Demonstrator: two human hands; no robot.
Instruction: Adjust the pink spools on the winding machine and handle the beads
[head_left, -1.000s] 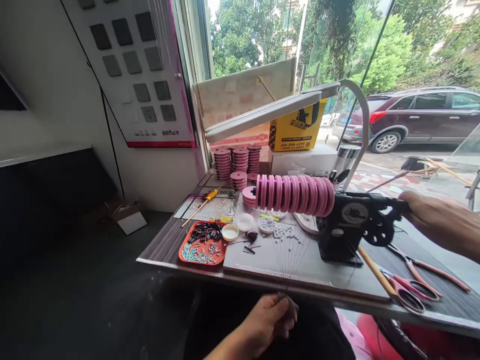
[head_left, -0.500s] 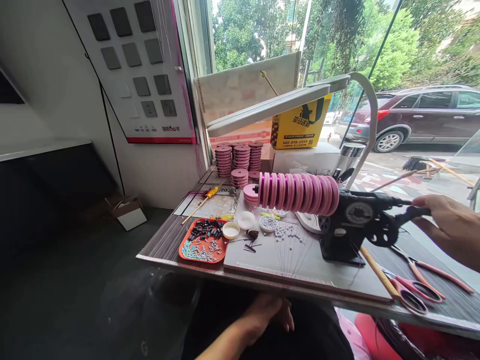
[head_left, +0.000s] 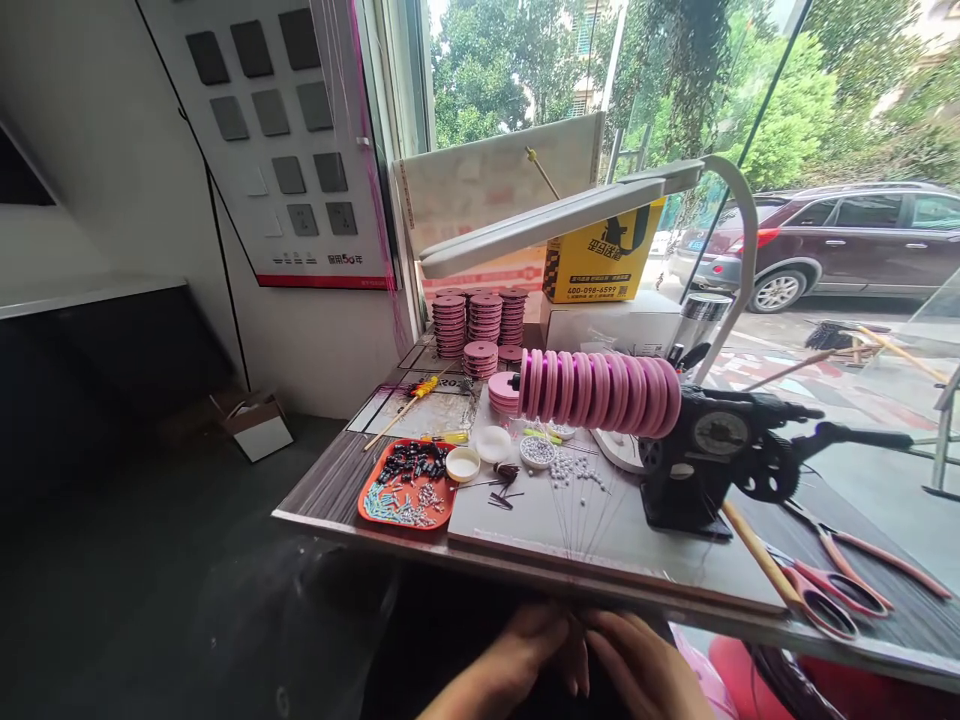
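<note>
1. Just below the front edge of the desk [head_left: 322,493], left hand [head_left: 534,645] and right hand [head_left: 637,660] close together, fingers bent inward toward each other; impossible to say whether touching, or pinching anything between.
2. Directly above, at the same edge: thin threads [head_left: 576,522], spreading back across the pale board [head_left: 517,527] to loose grey beads [head_left: 577,470]. Thread or fine wire, hard to say.
3. By judgement, fine two-handed fingertip work near the gathered ends of the threads; crank handle [head_left: 870,437] clear of both hands.
4. Calls next, probably, for a small, light pinch and steady tension, without dragging the beads forward or tangling the fan.
5. Farther out: pink spools [head_left: 600,392] in a row on the black winder [head_left: 701,440], toward the board's right side; orange tray [head_left: 444,515] near the desk's front left corner; scissors [head_left: 829,600] and pliers [head_left: 862,550] toward the right.
6. Hidden or unclear: fingertips, lost in shadow against dark clothing; lower ends of the threads; right wrist, cut off at the bottom; small pieces in the tray, too tiny to identify.
</note>
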